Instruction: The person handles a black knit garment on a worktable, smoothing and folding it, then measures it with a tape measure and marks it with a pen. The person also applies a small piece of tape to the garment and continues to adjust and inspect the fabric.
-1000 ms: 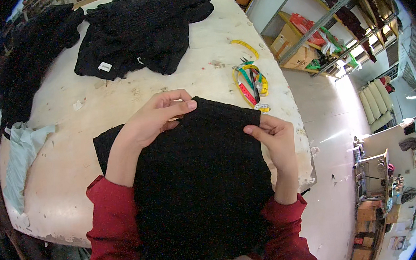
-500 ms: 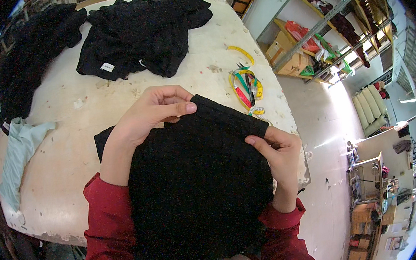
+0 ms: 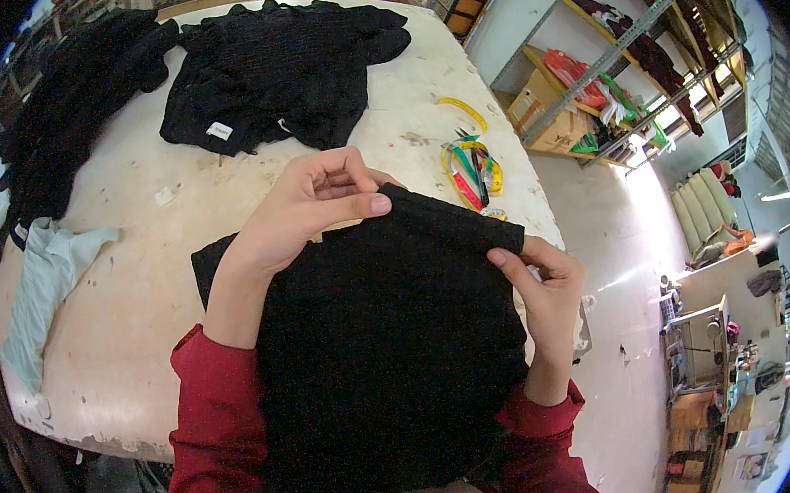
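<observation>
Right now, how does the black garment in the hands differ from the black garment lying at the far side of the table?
The held black garment is gripped along its top edge by the left hand and right hand; the far black garment lies untouched. The held one is smooth, the far one rumpled, showing a white label. Both are black fabric.

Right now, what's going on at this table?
A person in red sleeves holds a black knitted garment up over the near edge of a worn white table. The left hand pinches its top edge at one corner; the right hand grips the other corner. Further back lie a spread black garment with a white label, a dark pile, a pale green cloth, and a yellow tape measure with some small tools.
</observation>
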Demonstrator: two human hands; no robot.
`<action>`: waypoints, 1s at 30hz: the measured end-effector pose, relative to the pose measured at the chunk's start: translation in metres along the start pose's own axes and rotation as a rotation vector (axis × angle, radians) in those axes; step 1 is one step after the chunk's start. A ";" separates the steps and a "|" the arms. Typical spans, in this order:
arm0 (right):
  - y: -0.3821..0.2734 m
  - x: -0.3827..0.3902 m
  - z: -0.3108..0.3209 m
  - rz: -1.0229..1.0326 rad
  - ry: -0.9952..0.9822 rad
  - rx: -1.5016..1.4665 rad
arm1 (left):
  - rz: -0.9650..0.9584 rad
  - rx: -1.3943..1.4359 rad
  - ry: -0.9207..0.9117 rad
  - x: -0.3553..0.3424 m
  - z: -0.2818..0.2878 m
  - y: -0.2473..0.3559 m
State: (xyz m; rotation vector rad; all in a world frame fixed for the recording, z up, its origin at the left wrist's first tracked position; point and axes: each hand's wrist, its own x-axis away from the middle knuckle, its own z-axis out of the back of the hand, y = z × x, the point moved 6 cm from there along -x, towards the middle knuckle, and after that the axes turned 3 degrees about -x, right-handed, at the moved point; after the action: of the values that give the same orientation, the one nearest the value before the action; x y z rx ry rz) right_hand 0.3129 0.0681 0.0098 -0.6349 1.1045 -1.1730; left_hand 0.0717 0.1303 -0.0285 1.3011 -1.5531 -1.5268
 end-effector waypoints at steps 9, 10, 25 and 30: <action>-0.010 -0.008 0.002 0.342 0.099 0.003 | -0.034 0.009 0.058 0.003 0.002 0.005; -0.007 -0.009 0.000 0.296 0.073 -0.030 | -0.039 -0.002 0.064 0.004 0.003 0.005; -0.005 -0.007 0.000 0.193 0.006 -0.133 | -0.121 -0.015 0.044 0.000 0.000 0.007; -0.001 -0.007 0.000 0.092 0.026 -0.175 | -0.030 0.052 0.036 0.003 -0.004 0.012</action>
State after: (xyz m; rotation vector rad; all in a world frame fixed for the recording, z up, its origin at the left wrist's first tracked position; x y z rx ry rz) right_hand 0.3131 0.0747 0.0129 -0.6973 1.2553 -1.0153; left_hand 0.0718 0.1244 -0.0164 1.3794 -1.5664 -1.4815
